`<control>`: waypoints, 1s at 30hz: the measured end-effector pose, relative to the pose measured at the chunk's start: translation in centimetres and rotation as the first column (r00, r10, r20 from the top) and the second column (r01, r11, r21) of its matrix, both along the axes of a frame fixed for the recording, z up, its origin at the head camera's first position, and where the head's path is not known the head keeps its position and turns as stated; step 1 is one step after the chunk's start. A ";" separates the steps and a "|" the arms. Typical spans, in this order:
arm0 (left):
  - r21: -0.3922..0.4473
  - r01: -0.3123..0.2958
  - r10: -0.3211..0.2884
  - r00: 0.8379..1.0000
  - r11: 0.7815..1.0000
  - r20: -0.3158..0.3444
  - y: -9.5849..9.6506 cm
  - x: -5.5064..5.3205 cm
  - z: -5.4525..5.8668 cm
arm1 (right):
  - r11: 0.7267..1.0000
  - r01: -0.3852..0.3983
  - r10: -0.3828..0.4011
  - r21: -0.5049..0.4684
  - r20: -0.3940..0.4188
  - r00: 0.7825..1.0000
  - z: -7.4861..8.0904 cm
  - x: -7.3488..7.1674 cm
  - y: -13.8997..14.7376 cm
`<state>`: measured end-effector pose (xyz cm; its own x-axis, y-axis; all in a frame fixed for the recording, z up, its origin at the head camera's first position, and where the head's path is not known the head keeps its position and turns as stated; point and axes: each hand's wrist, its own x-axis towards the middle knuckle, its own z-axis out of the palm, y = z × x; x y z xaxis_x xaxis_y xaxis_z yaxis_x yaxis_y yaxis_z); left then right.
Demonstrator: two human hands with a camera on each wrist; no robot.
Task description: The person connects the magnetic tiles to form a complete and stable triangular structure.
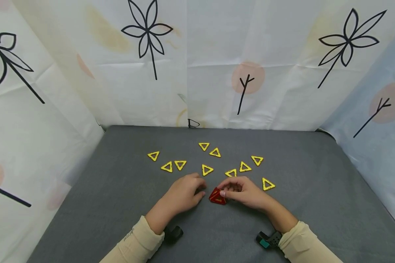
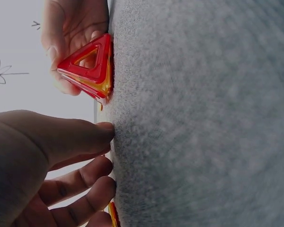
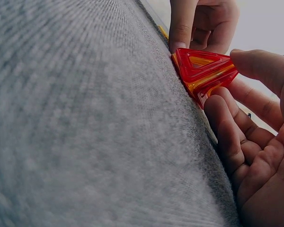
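A small red pyramid of triangular tiles (image 1: 217,196) with yellow-orange inner edges stands on the grey table in the head view. My right hand (image 1: 245,191) pinches its top between thumb and fingers; the right wrist view shows the pyramid (image 3: 203,68) at those fingertips. To its left, my left hand (image 1: 185,193) rests on the cloth with relaxed, bent fingers and holds nothing. In the left wrist view, the left hand's fingertips touch the cloth, a short gap from the pyramid (image 2: 92,66).
Several yellow triangular tiles lie scattered beyond the hands, among them one tile (image 1: 207,170) by the left fingers and one (image 1: 268,184) right of the right hand. A patterned white curtain (image 1: 210,95) closes off the table's back and sides.
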<state>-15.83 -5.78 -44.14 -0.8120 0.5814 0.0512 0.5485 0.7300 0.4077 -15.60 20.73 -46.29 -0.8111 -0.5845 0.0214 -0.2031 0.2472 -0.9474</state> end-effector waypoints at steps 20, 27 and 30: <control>0.068 -0.055 0.049 0.995 0.996 0.090 -2.1 -1.2 0.4 | 1.000 0.012 -0.012 -0.006 -0.007 1.000 0.3 -0.1 -0.6; 0.009 -0.158 0.157 0.985 0.987 0.072 -3.6 -1.8 0.9 | 0.999 0.043 -0.044 -0.027 -0.026 0.999 0.4 0.0 -0.1; -0.014 -0.183 0.184 0.980 0.983 0.079 -3.9 -1.9 1.1 | 0.995 0.089 -0.090 -0.039 -0.033 0.995 0.5 0.0 0.3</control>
